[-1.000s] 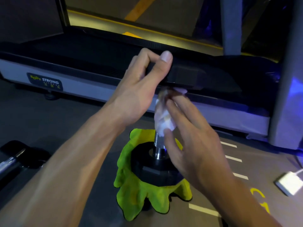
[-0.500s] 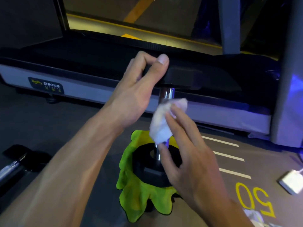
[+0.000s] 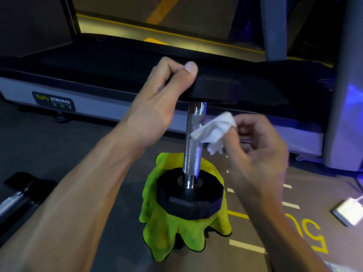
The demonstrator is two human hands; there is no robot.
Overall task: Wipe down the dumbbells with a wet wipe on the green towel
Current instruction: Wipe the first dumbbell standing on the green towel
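Observation:
A dumbbell point(image 3: 193, 142) stands upright, its knurled chrome handle vertical and its lower black head point(image 3: 189, 195) resting on a crumpled green towel point(image 3: 167, 230). My left hand point(image 3: 157, 107) grips the edge of the upper black head point(image 3: 216, 89), thumb on top. To the right of the handle, my right hand point(image 3: 259, 152) pinches a crumpled white wet wipe point(image 3: 215, 132). One corner of the wipe lies against the handle; the fingers are off the bar.
A treadmill point(image 3: 110, 75) with a "Body Strong" label runs across behind the dumbbell, its grey post point(image 3: 345, 95) at the right. A second dumbbell point(image 3: 17, 195) lies on the floor at the left. A white pack point(image 3: 349, 212) sits at the right.
My right hand has pulled the wipe off the handle and moved to the right, leaving the chrome bar exposed. My left hand keeps its grip on the upper head.

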